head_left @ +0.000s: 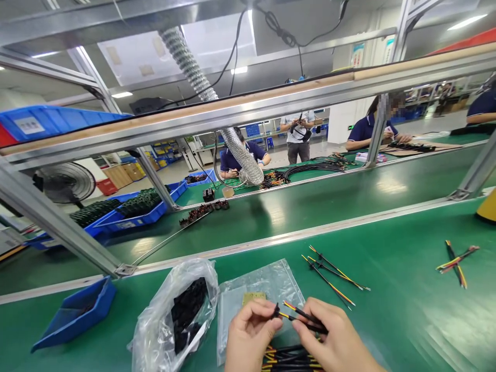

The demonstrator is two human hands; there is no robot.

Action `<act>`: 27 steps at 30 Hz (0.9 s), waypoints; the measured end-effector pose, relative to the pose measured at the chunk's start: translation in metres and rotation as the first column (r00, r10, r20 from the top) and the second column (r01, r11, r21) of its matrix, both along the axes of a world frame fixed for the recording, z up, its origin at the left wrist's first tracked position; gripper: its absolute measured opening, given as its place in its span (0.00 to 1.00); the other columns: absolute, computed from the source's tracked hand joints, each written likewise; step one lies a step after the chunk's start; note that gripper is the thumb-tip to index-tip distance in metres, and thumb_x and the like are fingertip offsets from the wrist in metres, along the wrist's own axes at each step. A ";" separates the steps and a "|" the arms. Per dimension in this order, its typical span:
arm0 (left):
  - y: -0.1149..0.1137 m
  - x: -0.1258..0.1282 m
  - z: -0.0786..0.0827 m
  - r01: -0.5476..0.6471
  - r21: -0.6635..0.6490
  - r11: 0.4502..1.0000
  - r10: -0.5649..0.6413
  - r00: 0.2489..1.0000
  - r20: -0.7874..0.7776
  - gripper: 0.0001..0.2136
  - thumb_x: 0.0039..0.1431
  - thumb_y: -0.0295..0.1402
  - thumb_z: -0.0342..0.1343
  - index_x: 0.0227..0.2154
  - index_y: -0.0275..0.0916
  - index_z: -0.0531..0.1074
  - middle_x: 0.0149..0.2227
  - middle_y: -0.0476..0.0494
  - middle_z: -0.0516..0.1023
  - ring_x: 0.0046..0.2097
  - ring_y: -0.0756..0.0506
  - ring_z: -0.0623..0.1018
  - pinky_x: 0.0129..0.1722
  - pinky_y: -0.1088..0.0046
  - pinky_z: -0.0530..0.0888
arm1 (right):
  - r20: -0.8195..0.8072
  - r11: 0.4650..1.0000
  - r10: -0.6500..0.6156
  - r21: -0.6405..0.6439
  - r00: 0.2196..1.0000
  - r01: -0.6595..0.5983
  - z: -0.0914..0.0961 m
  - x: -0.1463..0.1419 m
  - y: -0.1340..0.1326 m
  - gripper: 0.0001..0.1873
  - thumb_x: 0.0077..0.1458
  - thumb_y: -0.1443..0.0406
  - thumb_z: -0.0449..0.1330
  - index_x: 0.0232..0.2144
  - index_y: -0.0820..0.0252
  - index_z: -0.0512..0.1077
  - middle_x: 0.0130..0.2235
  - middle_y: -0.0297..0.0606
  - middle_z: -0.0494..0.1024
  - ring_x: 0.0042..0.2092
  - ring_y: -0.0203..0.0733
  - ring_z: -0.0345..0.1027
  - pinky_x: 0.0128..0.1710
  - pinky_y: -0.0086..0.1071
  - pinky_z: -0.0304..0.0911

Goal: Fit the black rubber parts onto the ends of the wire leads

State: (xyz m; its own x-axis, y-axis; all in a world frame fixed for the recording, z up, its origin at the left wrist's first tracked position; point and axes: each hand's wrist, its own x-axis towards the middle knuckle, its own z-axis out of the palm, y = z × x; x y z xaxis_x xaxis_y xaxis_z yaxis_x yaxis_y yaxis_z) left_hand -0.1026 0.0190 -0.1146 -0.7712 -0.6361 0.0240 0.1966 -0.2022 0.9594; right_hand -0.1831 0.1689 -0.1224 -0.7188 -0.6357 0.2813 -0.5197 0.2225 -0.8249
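My left hand [248, 333] pinches a small black connector [276, 310] at the end of a short wire harness. My right hand [329, 333] grips the harness's black-sheathed wires [310, 318], with yellow and red leads showing near the connector. Below both hands lies a bundle of similar harnesses [292, 359]. Several loose harnesses [329, 271] rest on the green bench mat [387, 330] just above my hands. To the left, a clear plastic bag [174, 315] holds black connectors, and a flat zip bag [258, 294] lies under my left hand.
A tilted blue plastic bin [75, 310] sits at the bench's left. More crossed wires [457, 263] lie at the right. An aluminium frame [248, 116] runs in front of a second green bench, where co-workers [236, 155] sit among blue bins and black cables.
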 end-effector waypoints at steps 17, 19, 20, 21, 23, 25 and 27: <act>-0.004 0.004 0.004 0.243 0.124 0.962 -0.247 0.969 0.012 0.13 0.34 0.38 0.77 0.23 0.38 0.82 0.26 0.47 0.79 0.23 0.48 0.79 0.22 0.75 0.74 | -0.077 0.997 0.081 0.007 0.994 -0.080 0.002 0.000 0.005 0.15 0.64 0.57 0.53 0.28 0.58 0.70 0.26 0.35 0.71 0.26 0.37 0.63 0.25 0.29 0.55; -0.003 0.005 0.001 0.270 0.126 0.955 -0.271 0.963 -0.008 0.12 0.35 0.37 0.77 0.21 0.38 0.82 0.25 0.48 0.78 0.22 0.49 0.78 0.22 0.76 0.73 | -0.089 0.995 0.099 0.008 0.991 -0.099 0.001 0.002 0.005 0.17 0.64 0.56 0.52 0.26 0.58 0.68 0.25 0.35 0.71 0.26 0.37 0.62 0.26 0.29 0.54; -0.002 0.005 -0.001 0.276 0.131 0.952 -0.278 0.961 -0.005 0.12 0.34 0.37 0.77 0.21 0.38 0.82 0.25 0.49 0.77 0.21 0.51 0.77 0.21 0.77 0.73 | -0.089 0.994 0.105 0.006 0.991 -0.105 0.000 0.004 0.005 0.18 0.65 0.56 0.51 0.25 0.57 0.67 0.24 0.35 0.70 0.25 0.37 0.62 0.26 0.30 0.54; -0.001 0.005 -0.003 0.280 0.142 0.949 -0.284 0.959 0.006 0.13 0.34 0.37 0.78 0.20 0.38 0.81 0.25 0.50 0.77 0.20 0.52 0.76 0.20 0.78 0.73 | -0.076 0.994 0.107 0.006 0.991 -0.107 -0.001 0.006 0.004 0.18 0.64 0.56 0.51 0.24 0.57 0.66 0.24 0.35 0.70 0.25 0.37 0.62 0.26 0.30 0.54; 0.001 0.006 -0.009 0.290 0.173 0.941 -0.300 0.953 0.032 0.14 0.32 0.37 0.78 0.21 0.37 0.80 0.25 0.50 0.77 0.19 0.53 0.75 0.19 0.79 0.72 | -0.015 0.994 0.113 0.008 0.994 -0.113 -0.002 0.009 0.004 0.20 0.64 0.56 0.50 0.23 0.58 0.66 0.23 0.35 0.71 0.26 0.37 0.62 0.27 0.30 0.54; 0.004 0.006 -0.014 0.321 0.218 0.922 -0.337 0.941 0.038 0.17 0.31 0.38 0.78 0.21 0.36 0.79 0.24 0.50 0.77 0.18 0.53 0.76 0.18 0.80 0.72 | 0.075 0.991 0.135 -0.001 0.988 -0.136 -0.001 0.011 0.003 0.22 0.64 0.53 0.50 0.22 0.58 0.65 0.23 0.35 0.71 0.26 0.38 0.63 0.29 0.30 0.55; 0.007 0.006 -0.016 0.359 0.260 0.897 -0.377 0.926 0.021 0.17 0.31 0.39 0.78 0.22 0.36 0.79 0.20 0.50 0.76 0.17 0.52 0.75 0.17 0.81 0.71 | 0.192 0.984 0.178 -0.047 0.965 -0.172 0.001 0.011 0.001 0.25 0.63 0.49 0.50 0.22 0.58 0.65 0.23 0.35 0.71 0.27 0.38 0.63 0.30 0.30 0.55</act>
State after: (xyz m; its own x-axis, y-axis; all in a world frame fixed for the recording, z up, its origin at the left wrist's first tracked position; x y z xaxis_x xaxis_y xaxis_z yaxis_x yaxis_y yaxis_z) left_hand -0.0967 0.0260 -0.1305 -0.9453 -0.2851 -0.1585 -0.0029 -0.4786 0.8780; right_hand -0.1719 0.1697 -0.1216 -0.6397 -0.7501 0.1678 -0.3769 0.1159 -0.9190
